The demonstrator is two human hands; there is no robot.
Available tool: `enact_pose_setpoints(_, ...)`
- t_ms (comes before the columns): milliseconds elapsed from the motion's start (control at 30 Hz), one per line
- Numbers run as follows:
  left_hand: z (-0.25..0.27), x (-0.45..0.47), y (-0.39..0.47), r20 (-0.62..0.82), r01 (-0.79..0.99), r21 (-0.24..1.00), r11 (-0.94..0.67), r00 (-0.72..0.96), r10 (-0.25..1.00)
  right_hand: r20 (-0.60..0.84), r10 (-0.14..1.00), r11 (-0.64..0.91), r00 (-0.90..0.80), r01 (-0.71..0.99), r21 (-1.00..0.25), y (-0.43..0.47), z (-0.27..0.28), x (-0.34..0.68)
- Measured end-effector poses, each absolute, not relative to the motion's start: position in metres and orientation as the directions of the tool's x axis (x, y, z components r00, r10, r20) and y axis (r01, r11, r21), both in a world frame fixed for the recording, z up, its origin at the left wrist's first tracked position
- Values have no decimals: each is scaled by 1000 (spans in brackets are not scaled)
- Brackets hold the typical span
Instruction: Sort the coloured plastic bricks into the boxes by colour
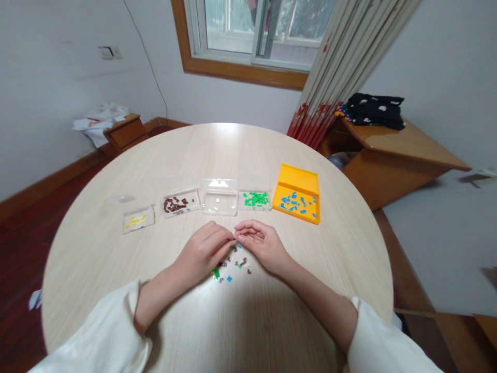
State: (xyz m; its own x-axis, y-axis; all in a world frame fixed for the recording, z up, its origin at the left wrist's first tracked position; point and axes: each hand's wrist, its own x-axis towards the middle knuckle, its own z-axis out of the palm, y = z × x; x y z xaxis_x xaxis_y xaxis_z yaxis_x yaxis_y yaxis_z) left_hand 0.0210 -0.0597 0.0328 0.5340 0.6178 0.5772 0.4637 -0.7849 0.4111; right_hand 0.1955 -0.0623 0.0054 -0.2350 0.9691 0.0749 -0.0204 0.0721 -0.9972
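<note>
Above the middle of the table, my left hand [207, 246] and my right hand [264, 243] meet at the fingertips. Both are closed in a pinch; whatever lies between the fingers is too small to make out. Just below them is a loose spread of tiny mixed pieces: brown pieces [244, 262], a green piece [216, 273], a blue piece [229, 278] and some pale ones. Beyond my hands stand a clear box of green pieces [256, 199] and a clear box with a few cream pieces [218, 200].
Farther left are a clear box of brown pieces [175, 204] and a small clear box of yellow pieces [135, 221]. An open orange case [298, 178] with blue pieces stands to the right. All rest on a round wooden table [186, 150]. A wooden cabinet [404, 150] stands beyond its right edge.
</note>
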Motion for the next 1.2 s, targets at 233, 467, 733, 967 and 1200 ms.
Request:
enact_pose_setpoints(233, 35, -9, -30, 627, 697, 434, -570, 220, 747, 447, 790, 609, -419, 447, -656, -67, 10, 200)
enact_pose_setpoints(467, 35, -43, -5, 548, 862, 398, -314, 51, 835, 372, 748, 661, -549, 568, -491, -68, 11, 204)
enact_pose_setpoints(733, 26, -48, 2, 530, 897, 354, -265, 40, 847, 355, 800, 599, -484, 613, -515, -64, 3, 206)
enact_pose_setpoints(967, 41, -28, -17, 337, 677, 530, -510, 384, 860, 410, 822, 565, -395, 652, -505, -53, -7, 215)
enact_pose_setpoints(1200, 44, -19, -27, 55, 563, 608, -559, 673, 738, 363, 855, 515, -369, 678, -524, -51, -1, 216)
